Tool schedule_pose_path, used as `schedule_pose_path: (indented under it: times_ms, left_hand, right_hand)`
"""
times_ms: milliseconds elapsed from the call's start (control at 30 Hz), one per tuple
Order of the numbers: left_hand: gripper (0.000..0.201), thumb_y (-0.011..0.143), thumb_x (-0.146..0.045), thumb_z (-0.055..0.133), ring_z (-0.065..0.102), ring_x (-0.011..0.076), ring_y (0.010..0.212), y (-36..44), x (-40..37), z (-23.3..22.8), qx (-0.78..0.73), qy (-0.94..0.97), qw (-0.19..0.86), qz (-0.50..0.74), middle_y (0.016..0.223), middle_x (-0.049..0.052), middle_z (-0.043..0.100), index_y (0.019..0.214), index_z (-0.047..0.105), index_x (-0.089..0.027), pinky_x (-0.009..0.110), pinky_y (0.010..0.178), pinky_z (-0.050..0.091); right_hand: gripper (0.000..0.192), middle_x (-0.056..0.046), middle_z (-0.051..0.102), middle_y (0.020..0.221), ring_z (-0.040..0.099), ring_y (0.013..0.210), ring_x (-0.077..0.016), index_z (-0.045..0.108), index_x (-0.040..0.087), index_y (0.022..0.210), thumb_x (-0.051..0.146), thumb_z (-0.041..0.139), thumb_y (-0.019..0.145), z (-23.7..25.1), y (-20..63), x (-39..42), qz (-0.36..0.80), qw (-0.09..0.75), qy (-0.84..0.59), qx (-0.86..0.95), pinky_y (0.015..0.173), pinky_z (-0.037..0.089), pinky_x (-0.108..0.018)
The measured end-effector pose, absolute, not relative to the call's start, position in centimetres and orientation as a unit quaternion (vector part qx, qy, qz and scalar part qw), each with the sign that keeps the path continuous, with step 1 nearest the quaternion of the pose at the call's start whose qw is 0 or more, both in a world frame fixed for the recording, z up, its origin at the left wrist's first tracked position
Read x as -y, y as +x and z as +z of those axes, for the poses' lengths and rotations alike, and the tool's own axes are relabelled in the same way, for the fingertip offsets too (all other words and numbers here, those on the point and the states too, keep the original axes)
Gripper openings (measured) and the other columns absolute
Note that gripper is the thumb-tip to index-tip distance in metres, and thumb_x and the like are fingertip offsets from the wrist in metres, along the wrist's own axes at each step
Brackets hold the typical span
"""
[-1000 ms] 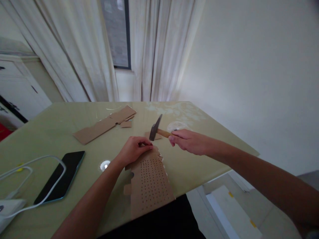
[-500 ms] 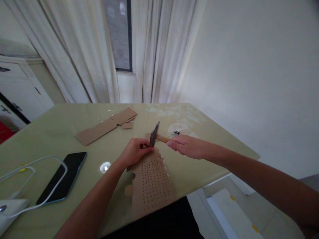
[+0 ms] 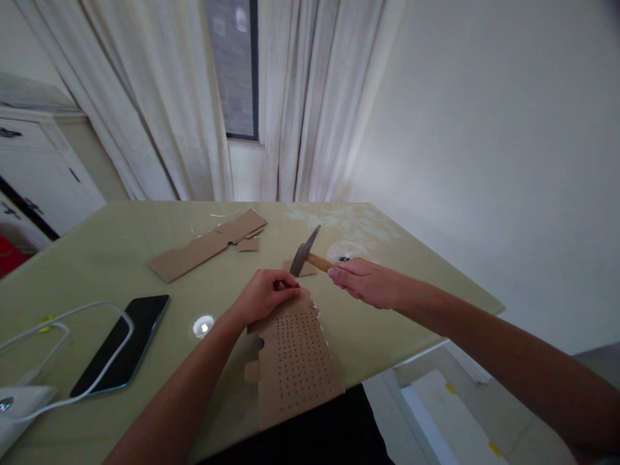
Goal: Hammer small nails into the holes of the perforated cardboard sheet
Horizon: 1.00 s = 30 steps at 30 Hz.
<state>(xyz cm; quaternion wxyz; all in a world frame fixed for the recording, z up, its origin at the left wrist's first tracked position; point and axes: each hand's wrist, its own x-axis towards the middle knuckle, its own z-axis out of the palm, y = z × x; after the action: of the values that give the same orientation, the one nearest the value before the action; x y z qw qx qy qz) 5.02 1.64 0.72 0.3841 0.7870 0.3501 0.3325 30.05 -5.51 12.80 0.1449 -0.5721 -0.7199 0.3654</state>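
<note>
Close to the near edge of a pale green table (image 3: 111,258), a person's two bare hands work over a piece of brown cardboard. Their left hand (image 3: 264,296) rests on the far end of the perforated cardboard sheet (image 3: 295,361), fingers curled down with the fingertips pinched together at the sheet's top edge; whatever they pinch there is too small to make out. That sheet lies flat, covered in rows of small holes, with its near end reaching the table's edge. Their right hand (image 3: 365,283) is closed in a fist around the wooden handle of a small hammer (image 3: 306,253), whose dark metal head is tilted and raised just above the left fingertips, not touching them. Farther back on the table lies a long cardboard strip (image 3: 206,244) with small scraps beside it. To the left, a dark phone (image 3: 121,343) lies flat with a white cable (image 3: 62,316) looping over it. Behind the table hang white curtains (image 3: 159,97) on both sides of a narrow window.
</note>
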Motion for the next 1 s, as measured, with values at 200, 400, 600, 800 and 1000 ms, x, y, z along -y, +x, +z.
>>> schedule_pose_path:
  times_ms: [200,400,600,800,1000]
  left_hand:
    - [0.022,0.091,-0.041,0.077,0.065,0.0176,0.070,5.0,-1.8,0.5,-0.350,0.790,0.383,0.327,0.082,0.003,0.080,0.090,0.084,-0.021,0.029,0.068,0.045]
    - [0.021,0.091,-0.041,0.076,0.063,0.0172,0.068,5.0,-1.6,0.7,-0.350,0.798,0.374,0.319,0.079,0.002,0.078,0.092,0.084,-0.021,0.028,0.066,0.043]
    - [0.020,0.090,-0.040,0.076,0.064,0.0179,0.072,5.0,-1.6,0.7,-0.353,0.799,0.366,0.322,0.083,0.002,0.079,0.091,0.084,-0.022,0.029,0.070,0.044]
    - [0.016,0.089,-0.037,0.078,0.063,0.0174,0.071,5.1,-1.8,0.4,-0.349,0.802,0.363,0.323,0.079,0.000,0.077,0.090,0.084,-0.023,0.029,0.067,0.042]
    - [0.013,0.090,-0.035,0.078,0.066,0.0183,0.079,5.1,-1.8,0.5,-0.344,0.804,0.354,0.330,0.091,0.002,0.079,0.090,0.084,-0.024,0.030,0.074,0.046]
  right_hand:
    - [0.052,0.004,0.048,0.061,0.039,0.046,-0.0112,0.052,0.023,0.072,0.064,0.053,0.105,13.0,30.4,5.4,0.373,0.145,-0.591,0.700,0.040,0.028,-0.025]
    - [0.056,0.002,0.049,0.060,0.043,0.052,-0.0129,0.050,0.023,0.067,0.066,0.055,0.103,13.1,30.4,5.4,0.362,0.139,-0.562,0.731,0.046,0.032,-0.026]
    - [0.055,0.002,0.051,0.063,0.045,0.054,-0.0142,0.052,0.023,0.071,0.064,0.045,0.107,13.3,30.4,5.6,0.325,0.148,-0.554,0.752,0.050,0.033,-0.028]
    - [0.050,0.001,0.051,0.068,0.048,0.061,-0.0155,0.050,0.022,0.073,0.058,0.045,0.107,13.6,30.2,5.8,0.334,0.069,-0.555,0.758,0.057,0.035,-0.029]
    - [0.053,0.002,0.050,0.066,0.045,0.061,-0.0156,0.051,0.023,0.075,0.063,0.042,0.109,14.1,30.6,5.9,0.328,0.112,-0.566,0.748,0.060,0.035,-0.030]
